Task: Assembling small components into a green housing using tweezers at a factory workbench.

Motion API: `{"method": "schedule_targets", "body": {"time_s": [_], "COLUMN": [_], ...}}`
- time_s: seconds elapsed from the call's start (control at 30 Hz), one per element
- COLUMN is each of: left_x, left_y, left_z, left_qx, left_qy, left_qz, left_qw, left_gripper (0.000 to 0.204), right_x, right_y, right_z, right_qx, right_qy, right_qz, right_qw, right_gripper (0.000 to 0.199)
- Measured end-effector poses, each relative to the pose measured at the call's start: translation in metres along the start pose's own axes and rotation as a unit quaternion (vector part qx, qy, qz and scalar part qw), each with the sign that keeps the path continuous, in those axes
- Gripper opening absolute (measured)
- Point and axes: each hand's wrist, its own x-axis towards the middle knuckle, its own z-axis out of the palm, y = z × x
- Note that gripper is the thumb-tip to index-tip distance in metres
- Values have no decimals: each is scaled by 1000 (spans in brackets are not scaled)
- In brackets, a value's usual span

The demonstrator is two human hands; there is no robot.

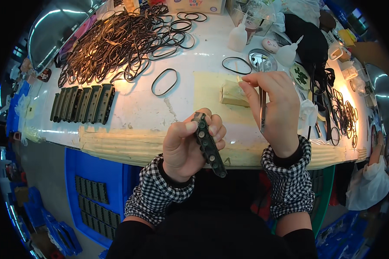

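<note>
My left hand point(183, 144) is closed around a narrow dark green toy-tank wheel assembly point(209, 149), with a row of small wheels along its side. The piece is tilted, its lower end sticking out below my fingers. My right hand point(274, 103) has metal tweezers point(263, 110) tucked against the palm, points down. Its thumb and forefinger come together above a pale yellowish block point(233, 94); whether they pinch something small I cannot tell. One black track loop point(237, 58) lies beyond that block, and another loop point(164, 82) rests farther left.
A large heap of black loops point(112, 47) covers the back left. Several green wheel assemblies point(83, 103) stand in a row at left. White squeeze bottles point(237, 38) and a round metal dish point(262, 59) are at the back right. A blue tray point(71, 166) sits below the padded table edge point(116, 144).
</note>
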Motion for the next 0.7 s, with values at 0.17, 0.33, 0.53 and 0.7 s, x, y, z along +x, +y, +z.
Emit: {"method": "schedule_targets", "body": {"time_s": [0.17, 0.33, 0.53, 0.7], "left_x": [-2, -2, -4, -5], "left_y": [2, 0, 0, 0], "left_z": [-4, -1, -5, -8], "left_qx": [10, 18, 2, -10], "left_qy": [-7, -3, -5, -23], "left_qz": [-10, -13, -11, -13], "left_qw": [1000, 1000, 1000, 1000], "left_gripper": [23, 24, 27, 28], "right_x": [4, -11, -15, -15], "right_y": [-11, -49, -65, -67], "right_z": [-13, -23, -5, -4], "right_qx": [18, 386, 553, 557], "right_qy": [108, 42, -25, -33], "right_qz": [-20, 132, 258, 263], "right_qw": [994, 912, 792, 787], "right_gripper": [12, 8, 16, 16]}}
